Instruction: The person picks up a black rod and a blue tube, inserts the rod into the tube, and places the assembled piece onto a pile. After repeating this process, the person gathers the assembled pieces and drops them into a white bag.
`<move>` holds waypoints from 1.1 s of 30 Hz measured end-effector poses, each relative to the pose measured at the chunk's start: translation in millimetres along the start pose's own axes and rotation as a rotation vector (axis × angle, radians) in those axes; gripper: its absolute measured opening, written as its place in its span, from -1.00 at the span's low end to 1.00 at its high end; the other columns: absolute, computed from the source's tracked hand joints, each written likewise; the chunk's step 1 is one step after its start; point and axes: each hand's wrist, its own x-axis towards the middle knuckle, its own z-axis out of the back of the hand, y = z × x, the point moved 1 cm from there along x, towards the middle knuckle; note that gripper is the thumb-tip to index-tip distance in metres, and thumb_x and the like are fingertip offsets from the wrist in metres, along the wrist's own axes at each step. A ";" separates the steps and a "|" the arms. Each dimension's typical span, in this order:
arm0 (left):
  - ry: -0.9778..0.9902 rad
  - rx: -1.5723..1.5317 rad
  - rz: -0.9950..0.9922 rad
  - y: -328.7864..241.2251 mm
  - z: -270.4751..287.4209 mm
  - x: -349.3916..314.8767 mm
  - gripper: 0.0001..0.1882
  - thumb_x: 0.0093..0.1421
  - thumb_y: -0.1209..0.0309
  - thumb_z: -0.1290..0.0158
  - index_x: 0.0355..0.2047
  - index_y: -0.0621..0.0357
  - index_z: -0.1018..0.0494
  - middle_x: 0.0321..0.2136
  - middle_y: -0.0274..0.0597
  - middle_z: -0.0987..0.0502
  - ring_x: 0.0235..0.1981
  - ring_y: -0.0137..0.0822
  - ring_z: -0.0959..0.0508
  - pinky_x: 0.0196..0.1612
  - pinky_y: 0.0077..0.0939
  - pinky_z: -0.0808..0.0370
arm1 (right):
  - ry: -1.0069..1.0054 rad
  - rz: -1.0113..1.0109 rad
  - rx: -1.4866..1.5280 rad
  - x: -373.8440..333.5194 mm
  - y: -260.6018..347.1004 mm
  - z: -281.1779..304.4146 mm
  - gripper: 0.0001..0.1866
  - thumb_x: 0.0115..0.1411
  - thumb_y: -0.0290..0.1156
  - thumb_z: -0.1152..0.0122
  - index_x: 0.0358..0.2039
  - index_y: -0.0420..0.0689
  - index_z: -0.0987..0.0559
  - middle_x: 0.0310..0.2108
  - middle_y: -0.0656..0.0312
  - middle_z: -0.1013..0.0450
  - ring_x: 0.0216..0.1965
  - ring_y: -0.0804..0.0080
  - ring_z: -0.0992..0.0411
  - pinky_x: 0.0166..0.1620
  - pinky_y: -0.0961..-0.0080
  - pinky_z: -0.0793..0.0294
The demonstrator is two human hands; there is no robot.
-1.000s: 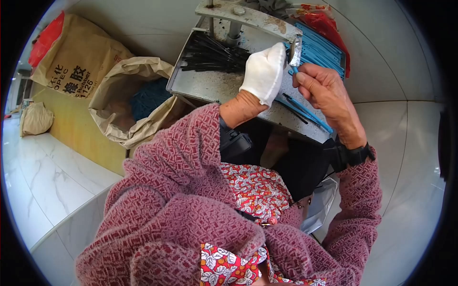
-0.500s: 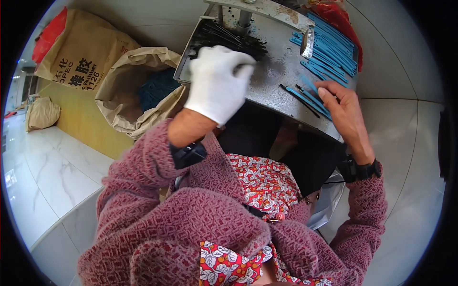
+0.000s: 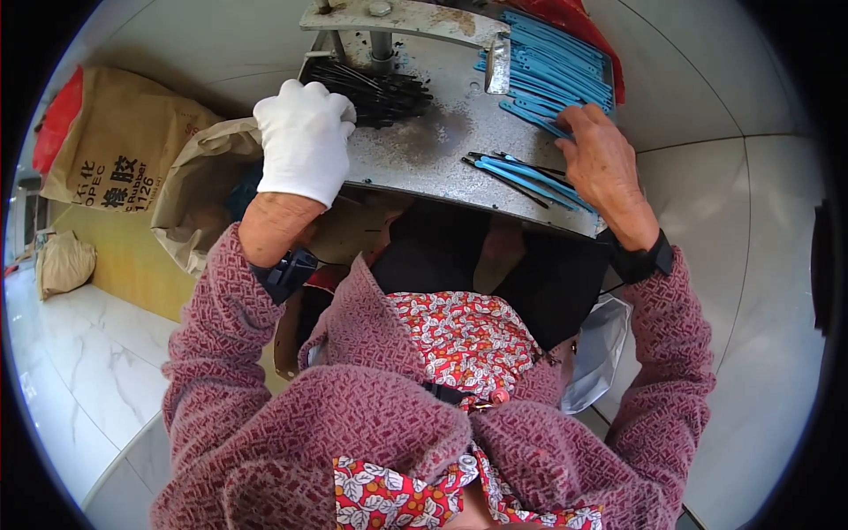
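Note:
My left hand point(image 3: 305, 146), in a white glove, is at the left end of the metal table point(image 3: 442, 190), beside a heap of thin black strips point(image 3: 375, 93). Its fingers are curled and their tips are hidden, so what they hold cannot be made out. My bare right hand point(image 3: 609, 168) is at the right, thumb and fingers closing on the end of a blue strip point(image 3: 530, 117) at the near side of the blue pile point(image 3: 561, 62). Below that hand, a small group of blue and black strips point(image 3: 521, 181) lies at the table's front edge.
A metal arm point(image 3: 424, 19) on a post point(image 3: 382, 53) spans the table's back, with a hammer-like end point(image 3: 497, 69) near the blue pile. An open paper sack point(image 3: 190, 194) stands left of the table; a printed brown sack point(image 3: 132, 132) lies behind it. Red plastic point(image 3: 565, 11) lies at the back right.
My left hand has drawn back left off the black heap. My right hand has moved from the front group up to the blue pile. More strips lie in the front group; the whole view has shifted.

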 end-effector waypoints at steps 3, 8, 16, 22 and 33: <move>0.105 0.089 -0.035 4.5 0.0 3.5 -0.94 -0.01 0.40 -0.22 -0.47 -0.09 -0.64 -0.41 -0.30 -0.58 -0.25 -0.14 -0.55 -0.31 -0.14 -0.39 | 0.078 0.037 -0.069 2.4 2.0 -4.5 -0.79 0.17 -0.52 -0.24 -0.17 -0.19 -0.50 -0.21 0.03 -0.50 -0.20 -0.02 -0.52 -0.18 0.16 -0.49; 0.201 0.171 -0.116 11.4 -0.7 4.4 -0.89 -0.01 0.43 -0.17 -0.43 -0.06 -0.62 -0.42 -0.29 -0.58 -0.23 -0.15 -0.55 -0.32 -0.16 -0.40 | 0.099 0.031 0.019 -11.4 23.8 11.8 -0.84 0.22 -0.54 -0.18 -0.19 -0.21 -0.46 -0.29 0.06 -0.48 -0.24 0.21 -0.54 -0.22 0.30 -0.48; 0.007 -0.158 -0.038 26.0 3.0 -16.0 -0.90 0.07 0.48 -0.16 -0.38 -0.01 -0.57 -0.40 -0.26 -0.59 -0.23 -0.14 -0.57 -0.30 -0.12 -0.41 | 0.195 -0.173 0.750 -27.9 66.9 33.2 -0.92 0.27 -0.64 -0.07 -0.23 -0.23 -0.46 -0.31 0.28 -0.45 -0.26 0.59 -0.46 -0.22 0.60 -0.43; -0.084 -0.620 0.097 4.1 12.0 -16.7 -0.85 0.15 0.55 -0.12 -0.25 0.14 -0.56 -0.39 -0.19 -0.59 -0.27 -0.17 -0.60 -0.25 -0.19 -0.48 | 0.150 -0.073 0.696 -35.9 74.9 17.8 -0.80 0.28 -0.67 -0.02 -0.11 -0.25 -0.52 -0.26 0.28 -0.48 -0.24 0.60 -0.46 -0.17 0.68 -0.43; 0.155 -1.410 0.550 -63.8 5.1 11.8 -0.86 0.32 0.61 -0.01 -0.12 0.34 -0.48 -0.28 -0.21 -0.61 -0.33 -0.48 -0.61 -0.20 -0.61 -0.55 | 0.447 -0.251 1.126 -6.4 67.1 16.9 -0.72 0.37 -0.55 -0.02 0.05 -0.32 -0.52 -0.34 0.26 -0.52 -0.47 0.68 -0.44 -0.41 0.72 -0.41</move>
